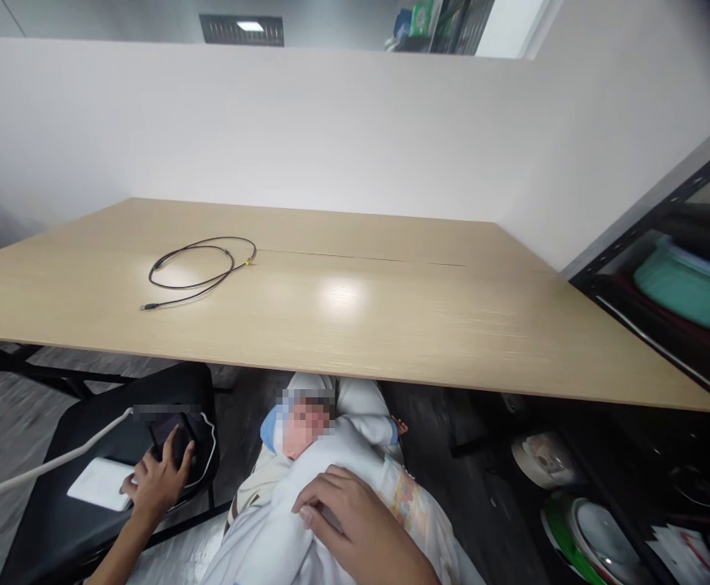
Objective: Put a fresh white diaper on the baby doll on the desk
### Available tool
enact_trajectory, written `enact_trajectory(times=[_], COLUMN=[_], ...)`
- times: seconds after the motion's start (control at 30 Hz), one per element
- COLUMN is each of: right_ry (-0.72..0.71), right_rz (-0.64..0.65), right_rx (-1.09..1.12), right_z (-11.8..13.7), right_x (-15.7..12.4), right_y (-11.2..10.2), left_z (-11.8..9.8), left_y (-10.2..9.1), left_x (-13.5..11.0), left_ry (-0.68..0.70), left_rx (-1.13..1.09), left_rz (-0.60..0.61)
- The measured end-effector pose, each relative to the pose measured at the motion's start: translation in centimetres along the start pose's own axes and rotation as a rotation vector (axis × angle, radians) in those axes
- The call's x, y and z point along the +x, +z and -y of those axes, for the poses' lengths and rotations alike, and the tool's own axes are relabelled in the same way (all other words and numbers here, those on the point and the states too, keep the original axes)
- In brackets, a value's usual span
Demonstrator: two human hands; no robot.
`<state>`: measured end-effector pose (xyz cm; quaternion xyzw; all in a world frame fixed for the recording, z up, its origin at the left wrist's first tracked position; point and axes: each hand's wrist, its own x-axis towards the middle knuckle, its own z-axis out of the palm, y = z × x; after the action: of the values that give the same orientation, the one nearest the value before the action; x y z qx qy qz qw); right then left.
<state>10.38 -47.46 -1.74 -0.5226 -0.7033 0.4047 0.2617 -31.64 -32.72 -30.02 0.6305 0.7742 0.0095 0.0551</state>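
My left hand (157,481) reaches to a black stool (80,479) at the lower left, fingers curled over a dark phone (169,435) lying on it. A white power bank (100,483) with a white cable (38,470) lies next to the phone. My right hand (358,524) rests with its fingers flat and together on a baby doll (324,496) wrapped in white cloth on my lap. The doll lies on its back with its head toward the table.
A wide light wooden table (391,317) spans the view, with a coiled black cable (200,268) on its left half. A black shelf (665,284) at the right holds a teal roll, bowls and other items. A white partition wall stands behind.
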Motion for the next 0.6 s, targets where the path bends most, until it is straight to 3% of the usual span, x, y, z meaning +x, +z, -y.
enact_trajectory(times=[0.4, 0.6], right_ry=[-0.003, 0.004], right_rz=[0.001, 0.013], right_rx=[0.003, -0.016], right_z=[-0.2, 0.1], right_x=[0.0, -0.2], right_y=[0.0, -0.1], left_z=[-0.9, -0.7], left_y=[1.5, 0.6], left_x=[0.6, 0.4], left_ry=[-0.147, -0.13], left_rx=[-0.024, -0.095], left_rz=[-0.126, -0.091])
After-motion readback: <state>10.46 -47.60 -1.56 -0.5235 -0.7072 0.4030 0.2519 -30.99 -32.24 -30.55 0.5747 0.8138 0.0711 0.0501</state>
